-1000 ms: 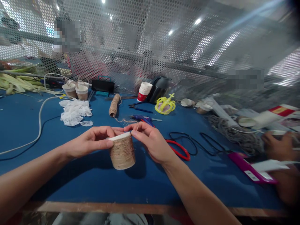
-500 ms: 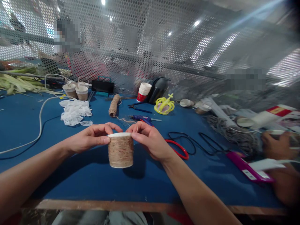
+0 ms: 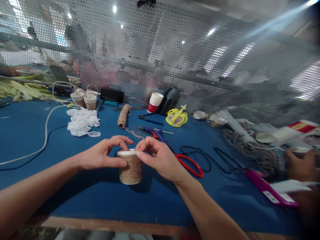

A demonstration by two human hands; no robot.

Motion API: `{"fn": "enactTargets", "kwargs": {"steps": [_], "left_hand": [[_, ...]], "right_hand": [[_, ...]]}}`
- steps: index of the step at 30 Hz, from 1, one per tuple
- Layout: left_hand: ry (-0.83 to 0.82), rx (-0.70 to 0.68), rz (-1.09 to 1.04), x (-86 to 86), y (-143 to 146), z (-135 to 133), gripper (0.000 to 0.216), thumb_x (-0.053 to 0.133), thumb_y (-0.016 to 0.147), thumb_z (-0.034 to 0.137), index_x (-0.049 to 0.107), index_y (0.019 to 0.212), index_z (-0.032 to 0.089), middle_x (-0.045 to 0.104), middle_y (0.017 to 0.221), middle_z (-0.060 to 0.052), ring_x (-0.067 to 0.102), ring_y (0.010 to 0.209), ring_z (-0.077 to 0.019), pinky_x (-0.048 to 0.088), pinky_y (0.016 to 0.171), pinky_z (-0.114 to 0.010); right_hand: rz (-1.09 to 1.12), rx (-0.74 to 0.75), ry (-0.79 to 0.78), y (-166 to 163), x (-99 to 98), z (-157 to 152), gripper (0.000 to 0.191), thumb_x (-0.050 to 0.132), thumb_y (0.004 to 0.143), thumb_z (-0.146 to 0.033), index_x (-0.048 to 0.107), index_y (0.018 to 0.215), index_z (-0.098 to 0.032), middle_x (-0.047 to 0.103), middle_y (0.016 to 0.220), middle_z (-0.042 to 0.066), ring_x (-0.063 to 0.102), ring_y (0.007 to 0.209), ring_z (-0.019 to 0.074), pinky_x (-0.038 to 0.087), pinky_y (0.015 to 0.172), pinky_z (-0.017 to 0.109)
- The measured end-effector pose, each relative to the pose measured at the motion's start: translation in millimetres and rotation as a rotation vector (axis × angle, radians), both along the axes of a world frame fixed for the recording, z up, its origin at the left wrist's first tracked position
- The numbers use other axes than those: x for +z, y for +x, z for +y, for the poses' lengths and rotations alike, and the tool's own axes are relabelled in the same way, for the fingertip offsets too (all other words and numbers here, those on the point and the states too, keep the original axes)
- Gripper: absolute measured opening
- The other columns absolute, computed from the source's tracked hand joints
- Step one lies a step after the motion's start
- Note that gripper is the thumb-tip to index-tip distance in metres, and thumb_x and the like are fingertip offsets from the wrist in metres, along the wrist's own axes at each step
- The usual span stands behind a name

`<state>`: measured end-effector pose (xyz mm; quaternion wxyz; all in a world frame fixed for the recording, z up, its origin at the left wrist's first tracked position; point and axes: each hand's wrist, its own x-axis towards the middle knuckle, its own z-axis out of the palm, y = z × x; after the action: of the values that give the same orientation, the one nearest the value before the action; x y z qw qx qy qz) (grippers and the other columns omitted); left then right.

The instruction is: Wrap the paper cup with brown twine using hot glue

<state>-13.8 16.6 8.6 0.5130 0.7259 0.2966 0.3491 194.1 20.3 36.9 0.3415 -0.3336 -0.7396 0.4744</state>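
A paper cup wrapped in brown twine (image 3: 130, 172) is upright just above the blue table, its white rim showing at the top. My left hand (image 3: 103, 155) grips it from the left, thumb against the twine and fingers curled over the rim. On the other side, my right hand (image 3: 158, 156) pinches at the rim. A strand of twine runs from near those fingertips back to the twine spool (image 3: 123, 116). Whether the right fingers hold the strand or only the rim is hidden. Just beyond my right hand lies a blue glue gun (image 3: 154, 132).
Pliers (image 3: 153, 120), a yellow crown (image 3: 177, 118) and stacked paper cups (image 3: 155, 102) stand farther back. White gloves (image 3: 83, 122) lie left. To the right are a red loop handle (image 3: 193, 170), black cords, a purple power strip (image 3: 270, 190) and another person's hand (image 3: 301, 166).
My left thumb has shifted from the rim down onto the cup's side, and its fingers reach over the opening. The cup sits slightly lower in view, which has shifted a little.
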Motion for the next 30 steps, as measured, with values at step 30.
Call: {"fn": "enactTargets", "kwargs": {"steps": [30], "left_hand": [[-0.068, 0.068, -0.076, -2.8, 11, -6, 0.020, 0.064, 0.072, 0.026, 0.053, 0.061, 0.014, 0.051, 0.110, -0.007, 0.046, 0.109, -0.0228, 0.034, 0.095, -0.036]], "right_hand": [[-0.018, -0.019, 0.083, -5, -9.6, -1, 0.011, 0.056, 0.075, -0.019, 0.046, 0.070, -0.020, 0.057, 0.080, 0.001, 0.055, 0.080, 0.0137, 0.044, 0.074, 0.030]]}}
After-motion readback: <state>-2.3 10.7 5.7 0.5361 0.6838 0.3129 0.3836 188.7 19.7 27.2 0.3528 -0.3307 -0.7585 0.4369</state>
